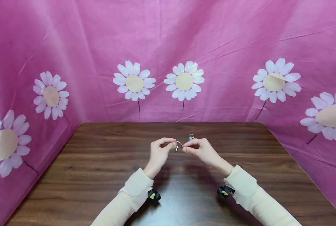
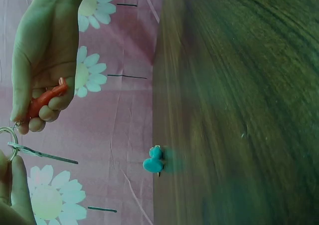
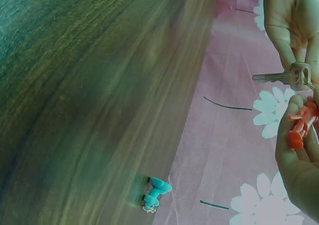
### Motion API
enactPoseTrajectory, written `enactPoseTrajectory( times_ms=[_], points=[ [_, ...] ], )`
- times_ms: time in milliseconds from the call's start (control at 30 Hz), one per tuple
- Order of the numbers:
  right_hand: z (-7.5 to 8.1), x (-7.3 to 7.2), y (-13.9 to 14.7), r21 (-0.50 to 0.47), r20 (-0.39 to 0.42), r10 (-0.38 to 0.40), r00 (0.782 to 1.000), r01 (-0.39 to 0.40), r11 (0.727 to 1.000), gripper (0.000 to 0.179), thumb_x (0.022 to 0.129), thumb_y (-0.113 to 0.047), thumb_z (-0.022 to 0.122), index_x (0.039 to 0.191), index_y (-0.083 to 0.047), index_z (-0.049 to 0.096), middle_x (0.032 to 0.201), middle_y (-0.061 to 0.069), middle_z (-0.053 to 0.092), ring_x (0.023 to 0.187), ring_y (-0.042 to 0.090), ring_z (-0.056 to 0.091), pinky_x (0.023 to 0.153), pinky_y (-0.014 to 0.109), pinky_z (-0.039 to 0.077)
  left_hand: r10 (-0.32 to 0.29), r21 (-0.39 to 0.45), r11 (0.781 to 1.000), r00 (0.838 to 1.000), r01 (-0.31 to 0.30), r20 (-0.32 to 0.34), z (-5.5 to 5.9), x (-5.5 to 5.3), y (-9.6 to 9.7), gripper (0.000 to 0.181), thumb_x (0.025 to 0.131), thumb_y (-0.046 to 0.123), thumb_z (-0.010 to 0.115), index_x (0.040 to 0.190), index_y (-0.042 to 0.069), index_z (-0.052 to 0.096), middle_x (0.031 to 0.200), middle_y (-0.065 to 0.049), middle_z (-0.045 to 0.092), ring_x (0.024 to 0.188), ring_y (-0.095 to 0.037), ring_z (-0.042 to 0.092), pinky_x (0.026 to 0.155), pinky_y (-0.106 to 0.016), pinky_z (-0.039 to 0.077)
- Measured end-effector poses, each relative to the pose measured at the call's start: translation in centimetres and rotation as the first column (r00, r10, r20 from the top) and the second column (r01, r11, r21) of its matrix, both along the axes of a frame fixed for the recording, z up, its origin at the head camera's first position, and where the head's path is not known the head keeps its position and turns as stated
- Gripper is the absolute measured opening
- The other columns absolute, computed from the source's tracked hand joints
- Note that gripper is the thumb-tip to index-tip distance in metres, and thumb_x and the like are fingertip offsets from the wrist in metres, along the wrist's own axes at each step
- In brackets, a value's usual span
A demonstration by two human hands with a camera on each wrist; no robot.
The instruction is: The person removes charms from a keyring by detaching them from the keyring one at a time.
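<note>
My left hand (image 1: 159,154) pinches a metal split ring (image 2: 11,133) between thumb and fingertips. A flat metal key (image 3: 275,78) hangs on that ring. Facing it, my right hand (image 1: 204,152) pinches the small metal link that joins the ring to an orange figure keychain (image 2: 47,101). The orange figure lies along the curled fingers of the right hand, and in the head view it is hidden. Both hands are held above the table, close together. Behind the right hand, a turquoise figure keychain (image 3: 158,189) with its own ring rests on the table.
The dark wooden table (image 1: 100,163) has rounded far corners. A pink cloth (image 1: 213,34) printed with large white flowers hangs behind it and along both sides. A black wrist camera (image 1: 154,195) is strapped at the left sleeve, another (image 1: 225,191) at the right.
</note>
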State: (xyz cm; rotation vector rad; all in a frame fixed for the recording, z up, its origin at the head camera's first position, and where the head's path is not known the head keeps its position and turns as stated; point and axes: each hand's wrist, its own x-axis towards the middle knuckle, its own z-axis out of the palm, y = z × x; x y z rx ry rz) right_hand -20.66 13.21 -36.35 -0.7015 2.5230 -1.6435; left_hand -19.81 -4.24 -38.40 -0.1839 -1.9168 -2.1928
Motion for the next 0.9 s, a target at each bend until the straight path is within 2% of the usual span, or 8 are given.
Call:
enactPoseTrajectory(
  times_ms=[167, 333, 433, 633, 800, 900],
  points=[
    [-0.2, 0.3, 0.5, 0.072, -0.073, 0.016, 0.997, -0.011, 0.997, 0.024, 0.074, -0.006, 0.074, 0.094, 0.004, 0.067, 0.081, 0.013, 0.067, 0.068, 0.000, 0.057, 0.063, 0.019, 0.050, -0.042, -0.025, 0.999, 0.999, 0.042, 0.000, 0.1, 0.0, 0.1, 0.016, 0.078, -0.003, 0.067, 0.092, -0.011, 0.067, 0.087, -0.025, 0.068, 0.069, -0.004, 0.063, 0.070, -0.028, 0.055],
    [-0.1, 0.4, 1.0, 0.069, -0.128, -0.057, 0.990, 0.066, 0.995, 0.021, 0.074, -0.005, 0.073, 0.095, -0.001, 0.069, 0.083, 0.011, 0.067, 0.068, 0.000, 0.055, 0.061, 0.018, 0.049, -0.054, -0.029, 0.998, 0.999, 0.054, 0.003, -0.1, 0.0, 0.2, 0.016, 0.079, -0.003, 0.066, 0.093, -0.010, 0.066, 0.088, -0.024, 0.067, 0.070, -0.004, 0.063, 0.073, -0.034, 0.055],
    [0.1, 0.5, 1.2, 0.033, -0.107, -0.097, 0.990, 0.101, 0.994, 0.020, 0.076, -0.006, 0.072, 0.095, -0.001, 0.070, 0.084, 0.011, 0.069, 0.068, 0.000, 0.056, 0.059, 0.017, 0.050, -0.084, -0.062, 0.994, 0.996, 0.084, 0.008, -0.4, 0.2, 0.2, 0.018, 0.080, -0.002, 0.065, 0.096, -0.011, 0.065, 0.091, -0.024, 0.067, 0.071, -0.004, 0.061, 0.073, -0.032, 0.054],
    [0.5, 0.8, 0.8, -0.017, -0.064, -0.093, 0.994, 0.092, 0.996, 0.022, 0.077, -0.009, 0.072, 0.096, 0.001, 0.069, 0.084, 0.013, 0.069, 0.069, 0.001, 0.058, 0.061, 0.017, 0.051, -0.165, -0.185, 0.969, 0.986, 0.165, 0.014, -0.8, 0.3, 0.1, 0.019, 0.083, 0.001, 0.063, 0.100, -0.006, 0.065, 0.097, -0.022, 0.066, 0.076, -0.002, 0.058, 0.070, -0.020, 0.049],
    [0.6, 0.9, 0.3, -0.053, -0.054, -0.079, 0.995, 0.076, 0.996, 0.023, 0.077, -0.007, 0.072, 0.097, 0.003, 0.068, 0.085, 0.016, 0.069, 0.071, 0.001, 0.059, 0.063, 0.018, 0.052, -0.228, -0.230, 0.945, 0.973, 0.231, 0.042, -0.6, 0.3, 0.1, 0.021, 0.084, 0.003, 0.062, 0.104, -0.004, 0.064, 0.100, -0.021, 0.066, 0.079, -0.004, 0.060, 0.073, -0.022, 0.051],
    [0.5, 0.8, -0.1, -0.069, -0.048, -0.061, 0.997, 0.058, 0.996, 0.022, 0.078, -0.006, 0.071, 0.097, 0.003, 0.068, 0.087, 0.018, 0.069, 0.072, 0.001, 0.060, 0.065, 0.019, 0.053, -0.240, -0.266, 0.934, 0.970, 0.238, 0.028, -0.6, 0.3, 0.1, 0.021, 0.083, 0.003, 0.063, 0.103, -0.003, 0.064, 0.099, -0.021, 0.067, 0.080, -0.011, 0.063, 0.070, -0.020, 0.051]
  ],
)
